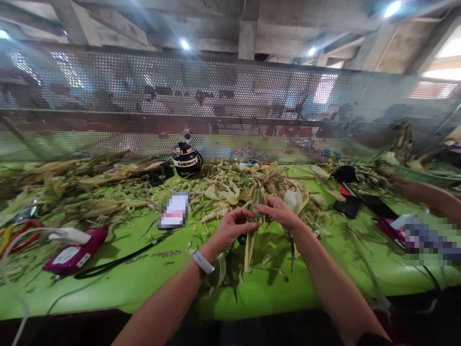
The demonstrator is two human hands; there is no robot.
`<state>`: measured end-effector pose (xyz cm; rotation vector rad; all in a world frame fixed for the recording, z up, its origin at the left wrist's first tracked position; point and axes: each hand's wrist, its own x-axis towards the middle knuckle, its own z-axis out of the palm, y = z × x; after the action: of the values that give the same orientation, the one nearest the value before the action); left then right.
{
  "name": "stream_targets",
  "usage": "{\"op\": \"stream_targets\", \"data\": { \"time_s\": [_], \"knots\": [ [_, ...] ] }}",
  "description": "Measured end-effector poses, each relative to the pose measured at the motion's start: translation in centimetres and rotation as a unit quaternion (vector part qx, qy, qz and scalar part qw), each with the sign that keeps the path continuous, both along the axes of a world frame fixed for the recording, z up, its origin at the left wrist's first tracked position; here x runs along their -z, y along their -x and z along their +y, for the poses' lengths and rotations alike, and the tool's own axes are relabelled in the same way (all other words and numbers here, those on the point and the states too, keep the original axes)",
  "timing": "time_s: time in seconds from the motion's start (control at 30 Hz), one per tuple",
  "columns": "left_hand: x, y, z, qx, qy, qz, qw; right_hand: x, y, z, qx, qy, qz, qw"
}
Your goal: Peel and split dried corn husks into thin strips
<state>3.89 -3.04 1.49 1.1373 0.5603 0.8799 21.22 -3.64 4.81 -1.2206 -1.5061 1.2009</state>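
My left hand [236, 224], with a white band on its wrist, pinches pale dried corn husk strips [249, 254] that hang down toward the table's front edge. Close by on the right, my right hand [279, 211] has its fingers closed on the upper part of the same husk bundle. Exactly how the strips run between the fingertips is hidden. Behind both hands lies a heap of loose husks [230, 193], and a few scraps lie below them on the green tabletop [144, 281].
A black jug [186, 161] marked ENERGY stands at the back before a perforated metal screen [223, 101]. On the left are a phone [175, 210], a purple device [77, 250] and red-handled scissors [27, 235]. Another person's arm [425, 192] reaches in near a green basin [425, 176].
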Motion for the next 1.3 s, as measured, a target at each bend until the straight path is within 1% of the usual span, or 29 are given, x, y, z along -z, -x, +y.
{"op": "stream_targets", "data": {
  "time_s": [0.1,0.17,0.2,0.27,0.4,0.47,0.53,0.6,0.7,0.8,0.9,1.0,1.07,1.17,1.3],
  "knots": [
    [-0.08,0.34,0.16,0.040,0.022,0.006,0.999,0.14,-0.59,0.19,0.013,0.006,0.029,0.999],
    [-0.12,0.53,0.25,0.058,0.011,0.011,0.998,0.26,-0.87,0.26,0.022,0.004,0.044,0.999],
    [-0.11,0.57,0.28,0.055,0.000,0.014,0.998,0.30,-0.93,0.26,0.027,0.002,0.047,0.999],
    [-0.04,0.52,0.34,0.028,-0.029,0.022,0.999,0.31,-0.89,0.20,0.014,0.002,0.030,0.999],
    [0.24,0.20,0.49,-0.060,-0.069,0.055,0.994,0.16,-0.58,0.03,-0.072,0.037,-0.049,0.996],
    [0.33,0.10,0.54,-0.095,-0.062,0.070,0.991,0.09,-0.51,0.03,-0.090,0.045,-0.068,0.993],
    [0.30,0.07,0.52,-0.107,-0.043,0.083,0.990,0.05,-0.54,0.05,-0.093,0.042,-0.077,0.992],
    [0.15,0.09,0.44,-0.087,-0.023,0.097,0.991,0.02,-0.62,0.05,-0.100,0.036,-0.084,0.991],
    [-0.22,0.22,0.28,-0.025,-0.025,0.126,0.991,-0.04,-0.76,-0.05,-0.100,0.029,-0.095,0.990],
    [-0.48,0.42,0.20,0.001,-0.065,0.160,0.985,-0.15,-0.90,-0.17,-0.102,0.027,-0.113,0.988],
    [-0.39,0.58,0.30,-0.016,-0.141,0.194,0.971,-0.27,-1.03,-0.21,-0.112,0.018,-0.151,0.982],
    [-0.01,0.59,0.58,-0.039,-0.227,0.240,0.943,-0.32,-1.02,-0.20,-0.124,0.000,-0.218,0.968],
    [0.25,0.54,0.76,-0.041,-0.246,0.263,0.932,-0.28,-0.91,-0.18,-0.122,-0.017,-0.255,0.959],
    [0.42,0.50,0.89,-0.048,-0.251,0.284,0.924,-0.17,-0.71,-0.13,-0.104,-0.052,-0.299,0.947],
    [0.25,0.52,0.72,-0.068,-0.284,0.301,0.908,-0.05,-0.45,-0.08,-0.117,-0.087,-0.341,0.929]
  ]
}}
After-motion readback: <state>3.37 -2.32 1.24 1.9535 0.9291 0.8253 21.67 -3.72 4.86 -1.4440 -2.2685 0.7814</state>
